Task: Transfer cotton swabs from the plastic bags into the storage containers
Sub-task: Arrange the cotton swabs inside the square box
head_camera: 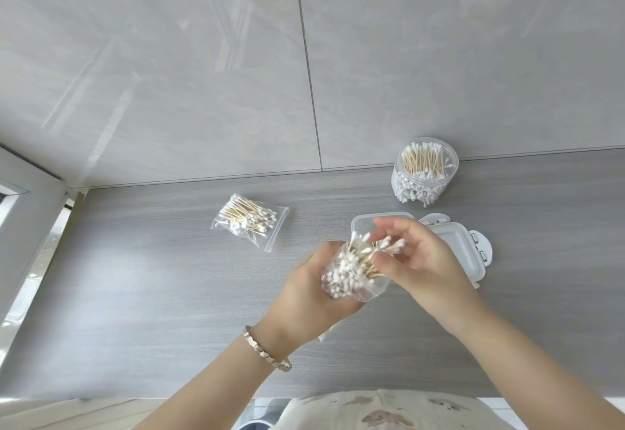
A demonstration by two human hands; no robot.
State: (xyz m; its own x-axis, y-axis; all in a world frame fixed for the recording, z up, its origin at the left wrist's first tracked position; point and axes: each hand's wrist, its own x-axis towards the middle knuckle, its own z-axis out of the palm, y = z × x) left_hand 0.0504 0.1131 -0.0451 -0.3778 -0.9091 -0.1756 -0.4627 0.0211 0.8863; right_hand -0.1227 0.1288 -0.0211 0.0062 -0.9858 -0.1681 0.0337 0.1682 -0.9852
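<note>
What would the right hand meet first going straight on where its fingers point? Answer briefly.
The right hand pinches the cotton swabs; straight on, it would likely meet the plastic bag gripped by the left hand, though depth is unclear.

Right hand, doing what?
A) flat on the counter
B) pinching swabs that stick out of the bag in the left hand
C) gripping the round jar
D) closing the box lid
B: the right hand pinches a bunch of cotton swabs at the mouth of the plastic bag that the left hand grips.
</note>
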